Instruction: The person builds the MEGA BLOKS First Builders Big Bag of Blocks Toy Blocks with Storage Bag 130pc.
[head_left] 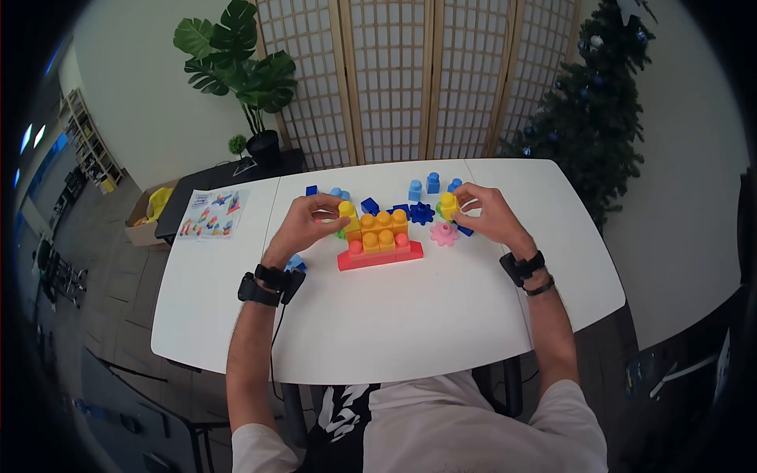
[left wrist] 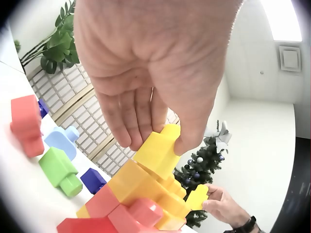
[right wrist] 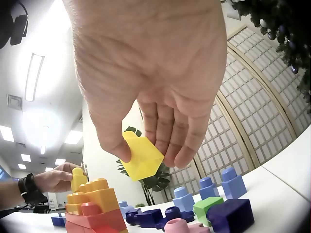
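A stacked build stands mid-table, with a red base (head_left: pixel 381 256) and orange blocks (head_left: pixel 384 230) above it. My left hand (head_left: pixel 310 223) pinches a yellow block (left wrist: pixel 158 152) at the top left end of the build, where it touches the orange blocks. To the right of the build, my right hand (head_left: pixel 490 214) holds another yellow block (right wrist: pixel 142 157) between thumb and fingers, raised above the table. Beneath it lie a pink gear-shaped piece (head_left: pixel 444 233) and a dark blue gear-shaped piece (head_left: pixel 422 214).
Light blue blocks (head_left: pixel 415 189) and dark blue blocks (head_left: pixel 370 206) lie behind the build. A green block (left wrist: pixel 59 167) and a red block (left wrist: pixel 27 125) show in the left wrist view. A printed sheet (head_left: pixel 211 214) lies at the table's left.
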{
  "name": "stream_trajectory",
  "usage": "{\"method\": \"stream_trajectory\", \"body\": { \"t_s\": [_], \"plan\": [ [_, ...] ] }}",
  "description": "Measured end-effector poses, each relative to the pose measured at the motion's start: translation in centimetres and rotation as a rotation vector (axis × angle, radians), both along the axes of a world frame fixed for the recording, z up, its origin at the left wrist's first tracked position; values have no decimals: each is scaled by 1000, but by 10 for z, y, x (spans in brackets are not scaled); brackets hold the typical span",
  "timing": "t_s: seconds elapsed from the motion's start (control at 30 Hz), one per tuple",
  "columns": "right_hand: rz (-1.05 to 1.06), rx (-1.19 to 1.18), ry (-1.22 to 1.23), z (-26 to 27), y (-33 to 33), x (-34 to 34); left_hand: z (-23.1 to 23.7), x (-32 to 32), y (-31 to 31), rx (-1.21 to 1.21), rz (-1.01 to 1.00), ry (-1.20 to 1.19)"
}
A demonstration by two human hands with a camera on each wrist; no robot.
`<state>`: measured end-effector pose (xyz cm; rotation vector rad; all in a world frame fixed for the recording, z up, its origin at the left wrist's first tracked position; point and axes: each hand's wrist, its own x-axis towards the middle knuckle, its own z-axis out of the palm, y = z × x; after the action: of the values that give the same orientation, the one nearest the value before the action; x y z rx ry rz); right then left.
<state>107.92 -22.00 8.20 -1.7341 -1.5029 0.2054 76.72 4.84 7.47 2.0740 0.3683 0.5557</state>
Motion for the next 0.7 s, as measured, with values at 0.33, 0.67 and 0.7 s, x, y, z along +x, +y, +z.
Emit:
{"method": "stream_trajectory", "body": {
  "t_s": [0.33, 0.67, 0.7],
  "plan": [
    [198, 182, 473, -28, 56, -36, -16, 0, -4, 46, 5, -5],
    [225, 98, 249, -46, 65, -46, -11, -1, -16, 152, 24, 61],
    [219, 100, 249, -46, 64, -46, -14, 0, -15, 137, 32, 56]
  ]
}}
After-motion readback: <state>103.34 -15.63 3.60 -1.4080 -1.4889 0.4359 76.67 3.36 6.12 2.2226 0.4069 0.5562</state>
